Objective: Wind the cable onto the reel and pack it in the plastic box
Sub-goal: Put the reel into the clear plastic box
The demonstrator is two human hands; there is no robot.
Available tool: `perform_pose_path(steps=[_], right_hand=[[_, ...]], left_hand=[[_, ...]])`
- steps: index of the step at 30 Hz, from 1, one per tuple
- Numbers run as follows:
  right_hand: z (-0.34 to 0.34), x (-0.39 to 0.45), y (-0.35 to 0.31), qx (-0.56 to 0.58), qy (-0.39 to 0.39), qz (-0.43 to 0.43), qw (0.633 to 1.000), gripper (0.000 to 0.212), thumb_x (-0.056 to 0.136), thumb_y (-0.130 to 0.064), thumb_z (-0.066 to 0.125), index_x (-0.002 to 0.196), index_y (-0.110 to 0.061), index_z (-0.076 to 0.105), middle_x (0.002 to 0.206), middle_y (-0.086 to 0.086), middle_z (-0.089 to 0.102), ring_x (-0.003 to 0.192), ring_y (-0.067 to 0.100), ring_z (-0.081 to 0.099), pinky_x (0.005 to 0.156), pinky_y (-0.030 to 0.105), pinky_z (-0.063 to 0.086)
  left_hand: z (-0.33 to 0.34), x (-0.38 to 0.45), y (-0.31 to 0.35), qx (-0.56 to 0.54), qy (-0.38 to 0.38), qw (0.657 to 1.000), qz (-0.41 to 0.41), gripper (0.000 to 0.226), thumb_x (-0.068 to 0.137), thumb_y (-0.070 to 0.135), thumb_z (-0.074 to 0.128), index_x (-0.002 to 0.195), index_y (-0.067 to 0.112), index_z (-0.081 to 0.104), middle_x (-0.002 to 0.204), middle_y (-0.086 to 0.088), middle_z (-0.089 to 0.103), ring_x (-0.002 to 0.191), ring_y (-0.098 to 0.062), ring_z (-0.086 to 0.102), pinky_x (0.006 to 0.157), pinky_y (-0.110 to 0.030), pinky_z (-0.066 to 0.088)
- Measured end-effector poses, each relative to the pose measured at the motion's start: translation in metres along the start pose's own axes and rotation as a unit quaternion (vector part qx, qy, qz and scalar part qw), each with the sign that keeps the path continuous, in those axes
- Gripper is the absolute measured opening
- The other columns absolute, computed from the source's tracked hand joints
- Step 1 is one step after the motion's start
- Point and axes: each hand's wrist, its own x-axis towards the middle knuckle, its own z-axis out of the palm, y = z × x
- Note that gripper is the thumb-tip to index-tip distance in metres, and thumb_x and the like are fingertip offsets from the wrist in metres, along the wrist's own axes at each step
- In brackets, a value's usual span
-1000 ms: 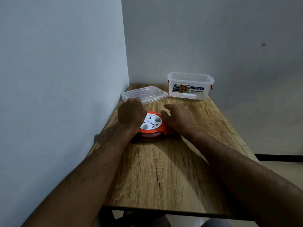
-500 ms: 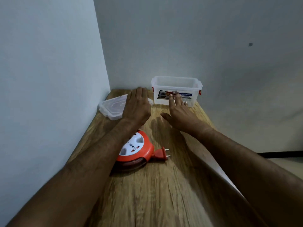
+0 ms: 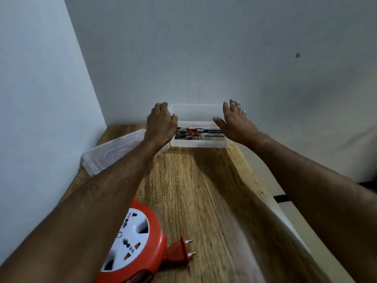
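Hands reach to the far end of the wooden desk [image 3: 204, 190], one to each side of the clear plastic box [image 3: 199, 127]. The left hand [image 3: 161, 124] is at the box's left end, its fingers bent over the top corner and its thumb lying along the near rim; whether that grip has actually closed on the plastic cannot be told from this angle. The right hand [image 3: 234, 124] is at the box's right end with fingers straight and spread, its thumb pointing inward over the near rim, holding nothing. Whether it touches the box is not clear.

The box stands upright and uncovered against the back wall, and a printed label [image 3: 199, 134] runs across its near face. Its clear lid [image 3: 114, 152] lies flat on the desk to the left, close to the side wall and partly under the left forearm.

Near the bottom edge of the view, well apart from the box, the orange cable reel [image 3: 138, 242] lies flat on the desk with its white socket face [image 3: 132, 237] up; the left forearm covers its left side. The orange two-pin plug [image 3: 179, 253] sticks out from the reel's right side and rests on the wood, pins pointing right. No loose cable shows outside the reel.
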Motion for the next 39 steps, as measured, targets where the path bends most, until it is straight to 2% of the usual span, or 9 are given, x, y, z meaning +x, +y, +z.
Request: perform_pose_path(steps=[4,7,10,14,19,23,28,35,39], right_hand=[[0.014,0.022,0.018,0.094,0.02,0.034,0.995,0.059,0.105,-0.046,0.039,0.15,-0.008,0.035,0.163,0.02,0.021,0.153,0.035,0.014,0.122,0.059,0.018],[0.017,0.031,0.022,0.197,0.084,0.07,0.974,0.038,0.101,-0.033,0.046,0.125,-0.006,0.058,0.131,0.019,0.054,0.124,0.033,0.051,0.103,0.051,0.046],[0.015,0.034,0.026,0.297,0.097,0.12,0.942,0.03,0.098,-0.022,0.048,0.118,-0.003,0.061,0.111,0.013,0.063,0.1,0.029,0.063,0.084,0.048,0.058],[0.017,0.042,0.032,0.33,0.098,0.152,0.927,0.015,0.096,-0.01,0.046,0.097,-0.004,0.06,0.088,0.004,0.059,0.085,0.026,0.062,0.061,0.034,0.053],[0.014,0.047,0.028,0.334,0.102,0.179,0.92,0.021,0.099,-0.013,0.043,0.092,-0.001,0.058,0.088,0.008,0.06,0.083,0.027,0.061,0.064,0.038,0.051],[-0.008,0.045,0.019,0.344,0.099,0.183,0.916,0.021,0.1,-0.013,0.044,0.095,-0.002,0.061,0.093,0.012,0.065,0.085,0.028,0.064,0.067,0.042,0.055],[-0.044,0.032,0.001,0.352,0.092,0.175,0.915,0.019,0.097,-0.004,0.043,0.098,0.001,0.061,0.091,0.009,0.063,0.081,0.021,0.062,0.062,0.032,0.052],[-0.081,-0.007,-0.017,0.362,0.09,0.164,0.913,0.015,0.097,0.002,0.045,0.096,0.003,0.06,0.083,0.005,0.061,0.073,0.016,0.059,0.049,0.01,0.044],[-0.087,-0.041,-0.02,0.387,0.085,0.165,0.903,0.014,0.098,-0.003,0.047,0.093,0.003,0.058,0.085,0.012,0.064,0.075,0.027,0.064,0.055,0.025,0.051]], left_hand=[[0.017,0.022,-0.007,-0.148,-0.025,0.976,-0.159,0.046,0.099,0.029,0.047,0.133,-0.002,0.05,0.138,-0.019,0.053,0.126,-0.034,0.051,0.102,-0.041,0.042],[0.025,0.029,-0.011,-0.274,-0.042,0.925,-0.261,0.046,0.095,0.036,0.048,0.124,0.001,0.058,0.124,-0.017,0.063,0.114,-0.034,0.06,0.091,-0.041,0.049],[0.03,0.032,-0.01,-0.373,-0.049,0.873,-0.311,0.031,0.096,0.033,0.049,0.109,0.008,0.062,0.107,-0.012,0.068,0.098,-0.03,0.066,0.087,-0.045,0.055],[0.027,0.035,0.004,-0.439,-0.053,0.831,-0.337,0.023,0.103,0.019,0.044,0.115,0.007,0.06,0.088,-0.004,0.063,0.076,-0.018,0.061,0.059,-0.028,0.049],[0.013,0.039,0.017,-0.437,-0.056,0.82,-0.365,0.033,0.102,0.025,0.045,0.126,0.007,0.06,0.108,-0.013,0.066,0.099,-0.032,0.064,0.09,-0.048,0.056],[-0.009,0.041,0.029,-0.442,-0.051,0.809,-0.385,0.032,0.102,0.023,0.044,0.124,0.007,0.062,0.11,-0.013,0.068,0.101,-0.033,0.065,0.095,-0.051,0.055],[-0.043,0.032,0.052,-0.466,-0.044,0.784,-0.407,0.023,0.105,0.021,0.044,0.117,0.011,0.061,0.094,-0.004,0.066,0.082,-0.019,0.063,0.066,-0.03,0.054],[-0.082,0.004,0.078,-0.454,-0.049,0.777,-0.433,0.024,0.1,0.012,0.043,0.114,0.011,0.062,0.1,-0.012,0.069,0.087,-0.029,0.067,0.071,-0.043,0.059],[-0.092,-0.026,0.087,-0.451,-0.054,0.777,-0.436,0.031,0.1,0.019,0.043,0.125,0.015,0.06,0.102,-0.01,0.071,0.09,-0.029,0.07,0.064,-0.039,0.059]])
